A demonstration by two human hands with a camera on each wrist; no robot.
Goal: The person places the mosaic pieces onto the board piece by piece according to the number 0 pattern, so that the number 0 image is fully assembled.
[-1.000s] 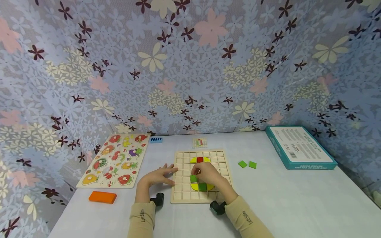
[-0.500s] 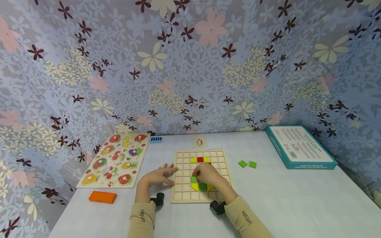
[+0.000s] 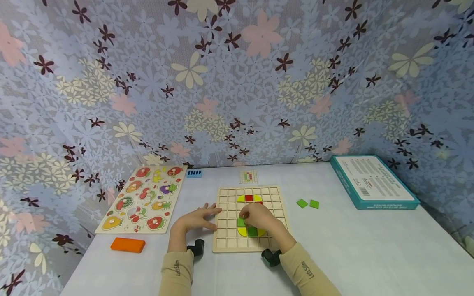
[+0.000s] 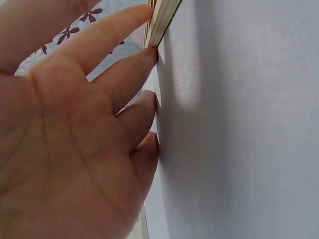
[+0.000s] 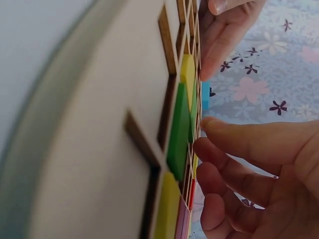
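Note:
A wooden grid board (image 3: 226,242) lies in the middle of the white table (image 3: 352,250). Yellow and red tiles (image 3: 249,198) fill cells near its far side, and yellow and green tiles (image 3: 252,232) sit nearer me. My right hand (image 3: 259,216) hovers over the board's middle, thumb and forefinger tips (image 5: 204,127) touching a green tile (image 5: 179,132) seated in its cell. My left hand (image 3: 198,220) lies flat with straight fingers (image 4: 124,74) on the table, and the forefinger touches the board's left edge (image 4: 162,20).
Two loose green tiles (image 3: 308,204) lie right of the board. A teal box (image 3: 374,183) sits at the far right. A fruit peg puzzle (image 3: 142,199) and an orange block (image 3: 127,245) are on the left. A pattern card (image 3: 248,177) and a blue piece (image 3: 194,173) lie behind.
My right hand has shifted slightly toward me over the board. The green tile and my left hand have stayed where they were.

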